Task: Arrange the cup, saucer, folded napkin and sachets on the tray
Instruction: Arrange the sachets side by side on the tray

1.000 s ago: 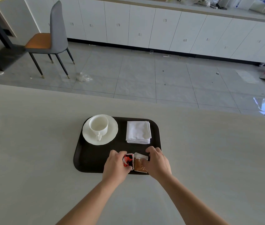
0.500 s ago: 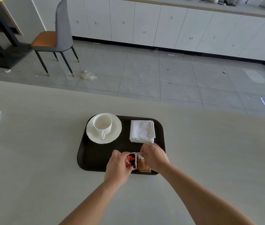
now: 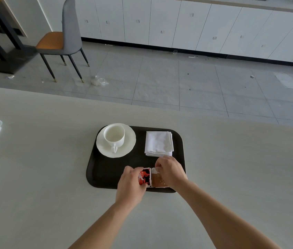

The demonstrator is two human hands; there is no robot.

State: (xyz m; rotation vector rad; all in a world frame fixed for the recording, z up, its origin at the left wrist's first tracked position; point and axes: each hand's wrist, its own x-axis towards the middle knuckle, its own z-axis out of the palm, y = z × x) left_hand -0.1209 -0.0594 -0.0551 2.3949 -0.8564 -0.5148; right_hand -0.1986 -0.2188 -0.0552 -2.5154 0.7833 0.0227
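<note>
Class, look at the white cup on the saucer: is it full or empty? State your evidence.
Empty. The cup stands upright on the saucer, and its bare white inside shows no liquid.

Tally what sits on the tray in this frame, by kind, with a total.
Cup: 1
Saucer: 1
Folded napkin: 1
Sachets: 2, one red and black, one brown
Total: 5 things on the dark tray

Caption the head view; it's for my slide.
Both hands straighten two sachets on the tray.
</note>
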